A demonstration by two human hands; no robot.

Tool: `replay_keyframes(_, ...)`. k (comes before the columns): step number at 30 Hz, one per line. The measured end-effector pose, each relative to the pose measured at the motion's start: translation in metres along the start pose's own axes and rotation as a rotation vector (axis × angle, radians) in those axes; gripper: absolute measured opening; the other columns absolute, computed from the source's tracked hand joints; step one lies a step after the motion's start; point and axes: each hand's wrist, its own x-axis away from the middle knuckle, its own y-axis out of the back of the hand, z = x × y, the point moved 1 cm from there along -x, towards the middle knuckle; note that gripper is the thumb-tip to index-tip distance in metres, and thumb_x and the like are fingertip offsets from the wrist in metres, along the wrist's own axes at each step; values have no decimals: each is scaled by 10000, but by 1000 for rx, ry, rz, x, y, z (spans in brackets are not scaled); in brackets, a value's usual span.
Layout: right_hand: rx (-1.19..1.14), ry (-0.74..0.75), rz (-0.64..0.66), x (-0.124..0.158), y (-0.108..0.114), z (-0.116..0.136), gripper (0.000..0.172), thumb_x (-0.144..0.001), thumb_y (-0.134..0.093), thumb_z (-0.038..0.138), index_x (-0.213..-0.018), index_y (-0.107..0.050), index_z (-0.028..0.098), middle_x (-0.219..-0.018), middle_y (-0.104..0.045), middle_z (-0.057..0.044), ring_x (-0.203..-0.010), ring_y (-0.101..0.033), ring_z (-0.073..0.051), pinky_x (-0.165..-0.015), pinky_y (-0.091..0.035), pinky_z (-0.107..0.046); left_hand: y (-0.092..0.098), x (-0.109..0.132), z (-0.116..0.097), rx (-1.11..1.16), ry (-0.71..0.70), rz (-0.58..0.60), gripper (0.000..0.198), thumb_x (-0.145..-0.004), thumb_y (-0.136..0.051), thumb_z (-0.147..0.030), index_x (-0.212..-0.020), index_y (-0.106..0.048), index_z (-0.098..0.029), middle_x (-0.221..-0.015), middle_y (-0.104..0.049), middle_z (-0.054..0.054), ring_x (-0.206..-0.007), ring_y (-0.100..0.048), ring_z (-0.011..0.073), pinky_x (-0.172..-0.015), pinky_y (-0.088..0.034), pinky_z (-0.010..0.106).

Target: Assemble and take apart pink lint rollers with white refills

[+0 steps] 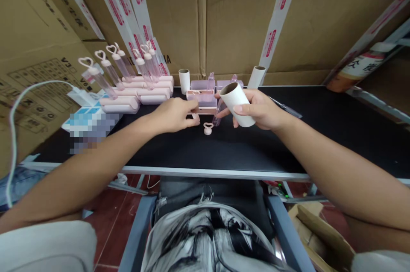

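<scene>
My right hand [261,109] grips a white cardboard tube [237,103], tilted with its open end up. Beside its fingertips stands a clear purplish tube [219,112]; whether they hold it is unclear. My left hand [176,115] is closed at the left side of a pink box with a clear purplish front [201,100]. Something small and pale shows between its thumb and fingers, too small to make out. On the black table, between the hands, lies a pink heart-shaped cap [208,128].
Pink cases with clear tubes and heart caps [120,103] stand at the left, beside a blue-white box [83,118]. Behind are two white tubes [184,81] [256,77] and purplish boxes [229,84]. A pen-like tool [286,107] and bottle [361,67] are right.
</scene>
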Motion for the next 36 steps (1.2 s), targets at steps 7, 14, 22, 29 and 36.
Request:
replay_keyframes(7,-4,107,-127,-4,-1,3,562,-698,-978,544,-1073,-761,187,-1009,-802,-112,-901,-827,-338,-501,-598,-301,-19,-25,-9,-87,-91,90,329,-1006,-671,-451,-1228,-715,-213,-1188,-836,89,-1040,-798,277,-736,-467,297)
replay_keyframes(14,-18,98,-78,-15,-7,-10,571,-706,-971,537,-1084,-734,180,-966,-816,-99,-780,-806,-284,-503,-602,-307,-25,-38,-6,16,-211,127,347,-939,-773,-352,-1256,-768,-210,-1195,-845,69,-1071,-793,260,-830,-513,298)
replay_keyframes(22,1,54,2,-21,-14,-16,604,-721,-979,541,-1120,-727,165,-954,-836,-101,-790,-801,-256,-528,-619,-285,-4,-14,-6,77,-181,60,227,-951,-624,-196,-1095,-800,-200,-1068,-853,62,-926,-793,218,-790,-533,287)
replay_keyframes(29,22,36,62,-23,-21,-14,565,-742,-986,498,-1113,-718,168,-998,-849,-105,-777,-814,-247,-551,-642,-292,3,2,-7,109,-25,-6,262,-926,-575,-207,-1014,-819,-172,-941,-848,77,-795,-767,219,-697,-518,300)
replay_keyframes(36,75,34,50,-24,-16,-7,563,-724,-991,517,-1072,-738,155,-967,-857,-112,-693,-778,-209,-526,-629,-275,-23,-18,-2,129,-104,117,218,-930,-617,-195,-970,-831,-198,-938,-844,72,-793,-758,216,-717,-504,300)
